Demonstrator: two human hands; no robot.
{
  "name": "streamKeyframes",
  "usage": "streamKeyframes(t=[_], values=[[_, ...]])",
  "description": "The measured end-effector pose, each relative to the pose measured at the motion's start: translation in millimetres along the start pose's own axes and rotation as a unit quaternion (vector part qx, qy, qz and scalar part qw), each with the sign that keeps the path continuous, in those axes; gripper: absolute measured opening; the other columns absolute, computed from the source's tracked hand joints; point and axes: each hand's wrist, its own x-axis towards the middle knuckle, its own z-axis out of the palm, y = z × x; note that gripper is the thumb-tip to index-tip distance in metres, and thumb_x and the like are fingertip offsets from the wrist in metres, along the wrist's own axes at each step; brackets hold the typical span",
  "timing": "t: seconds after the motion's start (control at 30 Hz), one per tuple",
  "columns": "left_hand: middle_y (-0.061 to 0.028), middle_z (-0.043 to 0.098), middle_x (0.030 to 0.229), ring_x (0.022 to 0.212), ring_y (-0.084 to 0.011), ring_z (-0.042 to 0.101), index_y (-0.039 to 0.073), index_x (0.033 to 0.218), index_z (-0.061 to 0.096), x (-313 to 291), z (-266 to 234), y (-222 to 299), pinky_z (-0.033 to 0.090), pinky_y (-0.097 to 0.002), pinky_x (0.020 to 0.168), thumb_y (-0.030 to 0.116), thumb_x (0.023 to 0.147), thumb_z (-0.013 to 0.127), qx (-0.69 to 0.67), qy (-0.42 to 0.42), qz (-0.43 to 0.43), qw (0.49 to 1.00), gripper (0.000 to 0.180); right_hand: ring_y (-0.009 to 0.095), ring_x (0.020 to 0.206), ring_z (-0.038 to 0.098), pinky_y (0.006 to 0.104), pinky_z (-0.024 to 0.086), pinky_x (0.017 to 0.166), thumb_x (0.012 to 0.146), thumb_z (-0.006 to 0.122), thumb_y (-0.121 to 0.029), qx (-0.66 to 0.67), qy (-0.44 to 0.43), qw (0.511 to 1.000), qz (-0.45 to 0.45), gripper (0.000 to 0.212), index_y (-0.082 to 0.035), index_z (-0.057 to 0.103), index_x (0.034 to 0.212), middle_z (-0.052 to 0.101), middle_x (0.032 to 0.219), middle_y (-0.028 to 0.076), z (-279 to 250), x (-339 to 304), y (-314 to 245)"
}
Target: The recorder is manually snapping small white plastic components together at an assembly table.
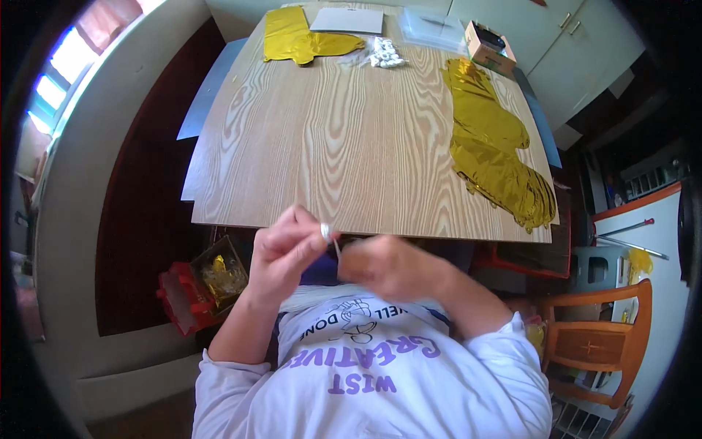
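In front of my chest, just off the table's near edge, my left hand (284,252) pinches a small white bundle (326,231) between thumb and fingers. A thin white string (337,249) runs down from the bundle toward my right hand (382,268). That hand is curled closed on the string and smeared by motion, so its fingertips are hard to see. At the far side of the table lies a pile of similar small white bundles (385,54).
On the wood-grain table (329,139), flat gold foil balloons (486,124) lie along the right, with another gold foil piece (300,36) at the far left. A clear plastic box (431,28) and a cardboard box (490,47) stand at the back. A wooden chair (596,344) is at lower right.
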Motion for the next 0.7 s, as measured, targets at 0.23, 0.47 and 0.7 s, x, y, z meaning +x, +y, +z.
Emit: streamKeyframes(t=[0.23, 0.47, 0.7], values=[[-0.0046, 0.055, 0.072, 0.067, -0.0143, 0.051, 0.004, 0.089, 0.073, -12.2, 14.7, -0.7, 0.040, -0.0269, 0.065, 0.007, 0.083, 0.070, 0.088, -0.091, 0.032, 0.991, 0.008, 0.023, 0.063, 0.061, 0.0337, 0.047, 0.058, 0.093, 0.056, -0.017, -0.089, 0.089, 0.990, 0.070, 0.019, -0.003, 0.056, 0.081, 0.057, 0.069, 0.013, -31.7, 7.8, 1.6], [-0.0018, 0.057, 0.075, 0.070, -0.0188, 0.053, 0.007, 0.083, 0.071, -4.4, 9.2, -11.6, 0.037, -0.0325, 0.073, 0.008, 0.078, 0.072, 0.247, -0.189, 0.141, 0.940, 0.005, 0.020, 0.059, 0.055, 0.0336, 0.045, 0.058, 0.096, 0.054, -0.021, -0.056, 0.062, 0.995, 0.049, 0.025, -0.003, 0.055, 0.078, 0.053, 0.067, 0.011, -30.5, 16.2, -11.8], [-0.0042, 0.058, 0.075, 0.068, -0.0145, 0.052, 0.005, 0.094, 0.072, 1.0, -8.6, -27.2, 0.040, -0.0275, 0.067, 0.004, 0.079, 0.071, 0.259, 0.022, 0.115, 0.959, 0.015, 0.027, 0.060, 0.058, 0.0372, 0.046, 0.058, 0.094, 0.056, -0.020, 0.032, -0.027, 0.998, 0.036, 0.022, -0.003, 0.055, 0.080, 0.053, 0.066, 0.014, -9.7, -5.4, -19.5]])
